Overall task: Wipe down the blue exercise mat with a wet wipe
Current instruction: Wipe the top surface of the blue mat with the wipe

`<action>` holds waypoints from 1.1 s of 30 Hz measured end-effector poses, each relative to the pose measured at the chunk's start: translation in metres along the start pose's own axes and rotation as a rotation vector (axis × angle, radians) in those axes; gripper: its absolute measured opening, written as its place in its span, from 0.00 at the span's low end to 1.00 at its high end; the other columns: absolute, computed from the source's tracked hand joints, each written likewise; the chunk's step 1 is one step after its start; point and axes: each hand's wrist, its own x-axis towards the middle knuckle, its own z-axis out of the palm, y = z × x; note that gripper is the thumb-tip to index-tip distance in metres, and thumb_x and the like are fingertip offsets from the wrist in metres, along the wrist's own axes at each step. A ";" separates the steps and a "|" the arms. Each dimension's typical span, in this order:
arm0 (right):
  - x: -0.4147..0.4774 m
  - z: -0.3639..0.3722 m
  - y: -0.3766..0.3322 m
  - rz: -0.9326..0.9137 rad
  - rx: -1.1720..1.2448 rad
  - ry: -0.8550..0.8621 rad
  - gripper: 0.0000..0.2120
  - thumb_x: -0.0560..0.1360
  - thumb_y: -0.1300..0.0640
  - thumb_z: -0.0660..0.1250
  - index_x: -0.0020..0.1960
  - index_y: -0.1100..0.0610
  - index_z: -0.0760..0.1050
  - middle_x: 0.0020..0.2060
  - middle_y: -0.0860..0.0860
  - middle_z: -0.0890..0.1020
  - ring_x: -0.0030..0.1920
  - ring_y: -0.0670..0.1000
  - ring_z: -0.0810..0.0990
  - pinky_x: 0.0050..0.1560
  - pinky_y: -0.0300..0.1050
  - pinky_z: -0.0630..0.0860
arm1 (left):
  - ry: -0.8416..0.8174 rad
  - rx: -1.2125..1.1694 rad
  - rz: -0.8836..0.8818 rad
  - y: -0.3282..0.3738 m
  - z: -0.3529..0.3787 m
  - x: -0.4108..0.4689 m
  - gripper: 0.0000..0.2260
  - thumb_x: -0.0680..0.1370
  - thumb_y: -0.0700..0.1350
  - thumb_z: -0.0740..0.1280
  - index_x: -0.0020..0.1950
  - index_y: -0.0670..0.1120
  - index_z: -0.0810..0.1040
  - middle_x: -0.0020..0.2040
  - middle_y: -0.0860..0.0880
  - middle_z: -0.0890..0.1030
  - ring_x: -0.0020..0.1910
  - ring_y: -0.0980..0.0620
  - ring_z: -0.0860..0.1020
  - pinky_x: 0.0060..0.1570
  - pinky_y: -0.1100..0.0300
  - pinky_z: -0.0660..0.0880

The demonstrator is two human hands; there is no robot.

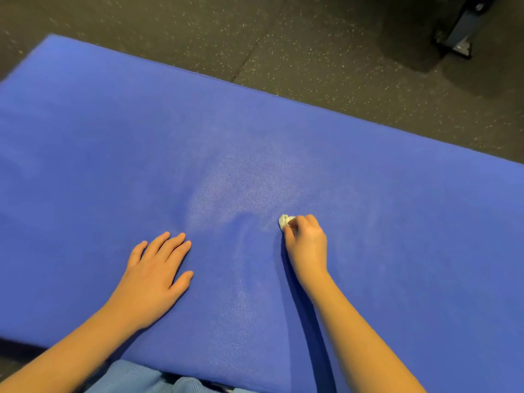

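Observation:
A thick blue exercise mat point(113, 154) fills most of the view, lying on a dark floor. A paler, shiny damp patch shows on it near the middle. My right hand point(307, 243) grips a small crumpled white wet wipe point(285, 221) and holds it down on the mat, just right of the damp patch. My left hand point(154, 275) rests flat on the mat with its fingers straight and spread, to the left of the right hand and nearer to me.
Dark speckled rubber flooring point(326, 61) lies beyond the mat's far edge. A metal equipment base point(459, 35) stands at the top right. Light blue ribbed fabric point(136, 378) of my clothing shows at the bottom edge.

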 end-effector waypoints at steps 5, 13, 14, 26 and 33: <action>-0.017 0.005 -0.015 -0.330 0.008 -0.221 0.16 0.77 0.55 0.64 0.35 0.64 0.76 0.37 0.57 0.76 0.39 0.60 0.80 0.35 0.48 0.78 | 0.003 -0.038 0.037 -0.005 0.000 0.015 0.33 0.77 0.64 0.47 0.75 0.46 0.66 0.76 0.50 0.63 0.75 0.52 0.53 0.74 0.50 0.48; 0.044 0.020 -0.007 -0.024 -0.008 0.083 0.13 0.77 0.60 0.68 0.36 0.65 0.73 0.36 0.59 0.74 0.33 0.61 0.74 0.31 0.50 0.71 | -0.014 -0.006 0.067 -0.004 0.001 0.024 0.32 0.80 0.64 0.45 0.71 0.45 0.71 0.72 0.48 0.70 0.73 0.50 0.58 0.70 0.50 0.51; 0.037 0.026 -0.014 -0.051 -0.009 0.083 0.11 0.76 0.62 0.69 0.37 0.64 0.73 0.35 0.59 0.75 0.32 0.60 0.73 0.30 0.48 0.69 | 0.002 -0.037 0.060 -0.005 0.000 0.026 0.32 0.79 0.64 0.47 0.71 0.45 0.71 0.72 0.49 0.69 0.73 0.51 0.57 0.72 0.50 0.51; 0.083 0.027 -0.008 -0.028 -0.054 0.121 0.13 0.77 0.62 0.66 0.36 0.67 0.73 0.39 0.59 0.75 0.39 0.62 0.75 0.34 0.45 0.67 | -0.037 -0.034 0.055 -0.011 0.003 0.056 0.35 0.80 0.65 0.39 0.74 0.44 0.67 0.76 0.48 0.63 0.75 0.50 0.53 0.72 0.46 0.50; 0.078 0.033 -0.010 -0.530 -0.164 -0.171 0.03 0.74 0.65 0.70 0.43 0.65 0.77 0.42 0.58 0.77 0.41 0.61 0.77 0.31 0.51 0.77 | -0.008 -0.035 0.074 -0.014 -0.009 0.079 0.31 0.78 0.62 0.49 0.72 0.42 0.69 0.74 0.46 0.66 0.75 0.49 0.56 0.71 0.42 0.56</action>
